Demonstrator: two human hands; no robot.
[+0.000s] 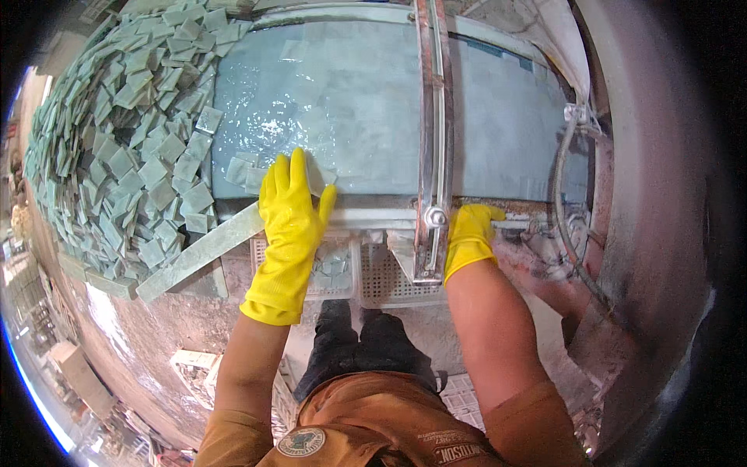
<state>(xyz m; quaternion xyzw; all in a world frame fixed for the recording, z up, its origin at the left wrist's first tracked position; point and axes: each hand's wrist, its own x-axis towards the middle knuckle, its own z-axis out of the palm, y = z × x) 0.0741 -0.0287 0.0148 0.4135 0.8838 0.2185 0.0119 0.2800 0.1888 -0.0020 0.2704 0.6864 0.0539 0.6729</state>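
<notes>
The left hand (292, 204), in a yellow rubber glove, lies at centre frame on the near edge of the wet grey counter (342, 101); its fingers are extended and spread, a wide flat grip, pressing on a small pale square tile (317, 177); the tile sits at the counter's front edge, partly covered by the fingers; a few more cut tiles (243, 171) lie just beside it to the left.

The right hand (469, 237), also gloved in yellow, is at centre right, below the counter's front edge; its fingers curl around a horizontal metal bar (513, 224), a narrow closed grip on that bar.

A rusty metal rail (433, 132) runs from the top of the frame down across the counter, between the two hands.

A large heap of grey-green square tiles (124, 132) fills the upper left of the frame, touching the counter's left edge; a long pale stone strip (198, 253) lies tilted below it.

A white perforated plastic basket (389, 284) sits under the counter's front edge at centre, holding some tile pieces.
</notes>
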